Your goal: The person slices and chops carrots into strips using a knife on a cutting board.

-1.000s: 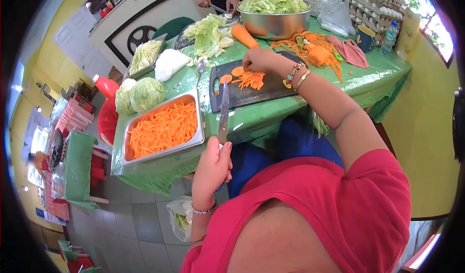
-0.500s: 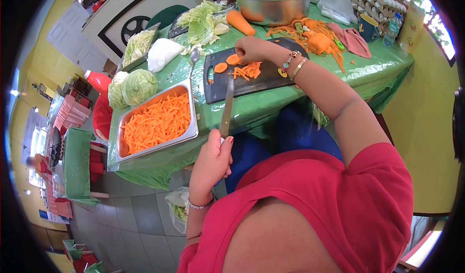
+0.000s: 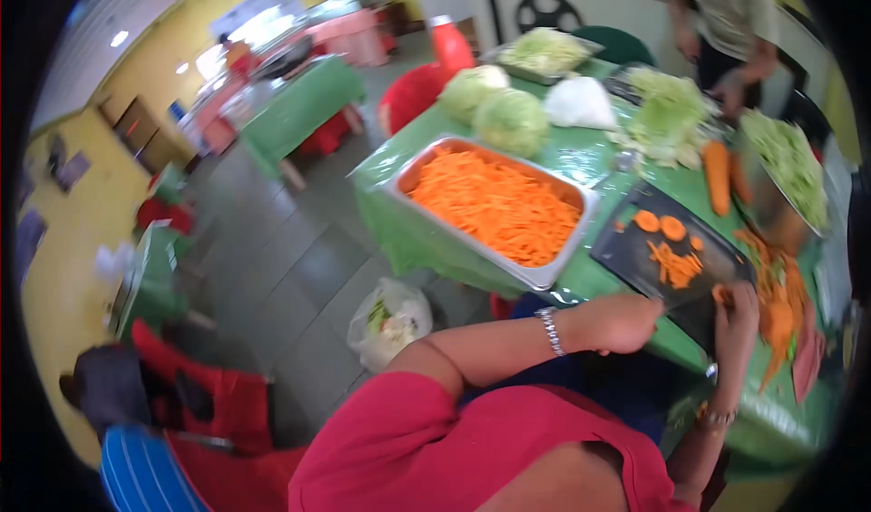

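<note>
My left hand [image 3: 621, 323] is closed on the knife at the near edge of the black cutting board [image 3: 624, 251]; the blade is blurred and hard to make out. Just to the right, my right hand [image 3: 739, 308] pinches a piece of carrot [image 3: 720, 294] over the board. Cut carrot sticks [image 3: 676, 265] lie in a small pile on the board, with a few round carrot slices [image 3: 672, 228] beyond them. Left of the board stands a metal tray [image 3: 543, 279] full of carrot strips [image 3: 494, 205].
Cabbages [image 3: 511, 123], a white bag [image 3: 581, 103], a tray of shredded cabbage [image 3: 544, 52] and a whole carrot [image 3: 717, 178] sit farther back. A metal bowl [image 3: 767, 205] and carrot peels are at right. Another person [image 3: 726, 22] stands across the table. A plastic bag [image 3: 388, 323] rests on the floor.
The view has swung left, so the table appears farther right. My left hand has come up to the board, beside my right hand, which has moved from the slices to the board's near right part.
</note>
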`<state>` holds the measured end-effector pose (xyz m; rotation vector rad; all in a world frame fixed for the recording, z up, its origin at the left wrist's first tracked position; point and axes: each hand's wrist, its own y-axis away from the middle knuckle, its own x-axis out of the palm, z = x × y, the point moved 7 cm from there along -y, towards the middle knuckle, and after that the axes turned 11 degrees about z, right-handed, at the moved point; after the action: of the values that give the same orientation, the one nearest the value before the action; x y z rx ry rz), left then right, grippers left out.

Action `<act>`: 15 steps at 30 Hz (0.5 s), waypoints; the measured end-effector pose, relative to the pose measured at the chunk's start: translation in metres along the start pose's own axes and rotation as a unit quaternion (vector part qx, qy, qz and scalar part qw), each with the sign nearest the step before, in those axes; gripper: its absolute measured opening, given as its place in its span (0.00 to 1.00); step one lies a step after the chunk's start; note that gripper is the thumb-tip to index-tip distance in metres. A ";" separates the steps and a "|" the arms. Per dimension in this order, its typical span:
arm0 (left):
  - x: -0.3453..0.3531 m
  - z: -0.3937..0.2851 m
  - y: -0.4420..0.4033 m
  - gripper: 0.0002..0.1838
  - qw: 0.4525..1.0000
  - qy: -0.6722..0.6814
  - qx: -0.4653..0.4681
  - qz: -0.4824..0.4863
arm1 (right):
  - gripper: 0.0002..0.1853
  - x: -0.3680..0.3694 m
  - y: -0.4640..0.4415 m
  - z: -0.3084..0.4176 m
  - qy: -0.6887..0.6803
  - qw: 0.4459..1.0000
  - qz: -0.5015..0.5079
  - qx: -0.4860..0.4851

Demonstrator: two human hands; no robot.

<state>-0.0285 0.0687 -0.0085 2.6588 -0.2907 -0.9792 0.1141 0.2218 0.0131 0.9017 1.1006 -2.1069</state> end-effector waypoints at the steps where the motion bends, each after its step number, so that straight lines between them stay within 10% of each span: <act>1: -0.001 0.003 -0.001 0.15 1.000 0.009 -0.021 -0.019 | 0.08 0.003 0.005 -0.001 0.015 1.000 -0.014 -0.007; 5: 0.010 0.012 -0.014 0.14 0.998 -0.036 0.008 -0.057 | 0.10 0.011 0.013 -0.009 0.031 0.998 -0.039 -0.042; 10: 0.004 0.011 -0.018 0.14 0.996 -0.028 0.025 -0.083 | 0.14 0.011 0.018 -0.038 -0.111 0.983 -0.068 0.133; 15: 0.002 0.013 -0.022 0.13 0.996 -0.047 0.009 -0.080 | 0.12 0.005 0.016 -0.002 0.023 0.997 -0.036 -0.061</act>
<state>-0.0332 0.0866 -0.0264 2.6910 -0.1093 -1.1570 0.1235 0.2149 0.0014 0.8683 1.2895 -2.0605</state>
